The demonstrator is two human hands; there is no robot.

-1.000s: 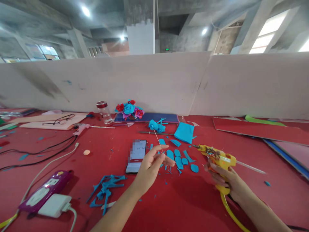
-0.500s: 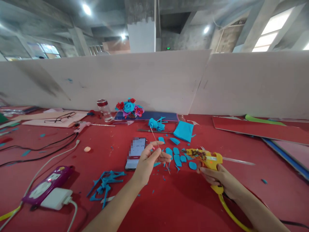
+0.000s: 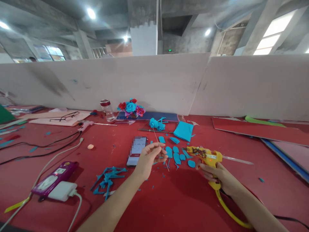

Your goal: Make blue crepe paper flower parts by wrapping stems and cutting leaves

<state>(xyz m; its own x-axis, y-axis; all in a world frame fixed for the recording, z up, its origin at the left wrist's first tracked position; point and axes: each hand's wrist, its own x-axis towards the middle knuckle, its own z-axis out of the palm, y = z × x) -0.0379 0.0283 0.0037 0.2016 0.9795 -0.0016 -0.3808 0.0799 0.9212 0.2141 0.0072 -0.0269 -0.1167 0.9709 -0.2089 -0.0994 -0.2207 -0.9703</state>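
Observation:
Between the fingertips of my left hand (image 3: 152,159) is a thin stick or wire (image 3: 155,136), slanting from upper left to lower right. My right hand (image 3: 218,174) is wrapped round the handle of a yellow glue gun (image 3: 210,158), whose nozzle points left toward my left hand. A clear glue stick (image 3: 238,159) juts from the gun's back. Below and between the hands lie several blue cut petal pieces (image 3: 176,158). Blue foam flowers (image 3: 156,123) lie beyond my left hand, with a folded blue sheet (image 3: 183,130) to their right.
A phone (image 3: 137,151) lies left of my left hand, near blue scraps (image 3: 108,178). A purple power strip (image 3: 56,178) with cables is at left. Behind stand a glass jar (image 3: 107,111) and a flower bunch (image 3: 131,108), before a white partition (image 3: 145,80). Red board (image 3: 260,129) lies right.
The view has shifted slightly. My left hand has moved a little left with the thin stick, and the glue gun stays in my right hand, nozzle still pointing left.

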